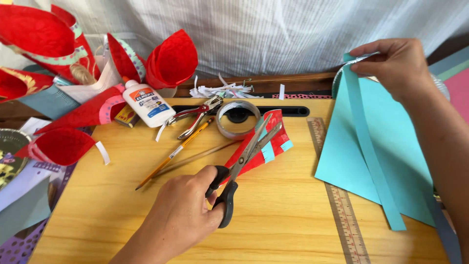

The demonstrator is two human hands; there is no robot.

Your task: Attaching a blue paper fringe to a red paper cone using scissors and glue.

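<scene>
The left hand is closed around the black handles of one pair of scissors, thumb through one loop and fingers through the other. The blades are slightly parted and point up and away, lying over a flattened red paper piece with teal strips on the wooden table.

The right hand pinches the top end of one long teal paper strip between thumb and fingers. The strip hangs down across one large teal paper sheet, which lies partly over a wooden ruler running along the table.

Beyond the scissors lie one roll of clear tape, one metal hole punch, one yellow pencil and one thin wooden stick beside it. One white glue bottle with an orange cap lies tilted against the red cones.

About six red paper cones are heaped at the upper left, several banded with pale patterned strips; one of them lies apart near the table's left edge. A small pile of white paper scraps sits on the dark ledge behind the table, against a white cloth backdrop.
</scene>
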